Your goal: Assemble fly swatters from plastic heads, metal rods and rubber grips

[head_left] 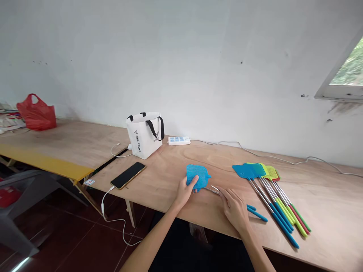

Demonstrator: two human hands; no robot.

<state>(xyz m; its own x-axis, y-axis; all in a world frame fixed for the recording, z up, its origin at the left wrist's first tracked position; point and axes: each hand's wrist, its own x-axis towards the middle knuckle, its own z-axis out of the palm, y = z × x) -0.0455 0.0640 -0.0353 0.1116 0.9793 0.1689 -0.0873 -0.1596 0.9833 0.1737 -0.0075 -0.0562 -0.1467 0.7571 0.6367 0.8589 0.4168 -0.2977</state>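
Between the thumb and fingers of my left hand [185,190] is a blue mesh fly swatter head [197,175], held just above the table with its narrow neck pointing right. My right hand [234,207] is closed over thin metal fly swatter rods [214,190]. Their ends stick out toward the blue head, and two blue handles [257,214] show beyond the hand on the right. I cannot tell whether a rod touches the head. Further right lies a row of fly swatters [276,200] with blue, yellow-green, red and green handles, their heads overlapping.
A white bag [145,139] with black handles and a white power strip [178,141] stand near the wall. A phone [128,175] on a charging cable lies at the left. A grey cord [241,147] runs along the back. A red plastic bag [38,115] sits on the neighbouring table.
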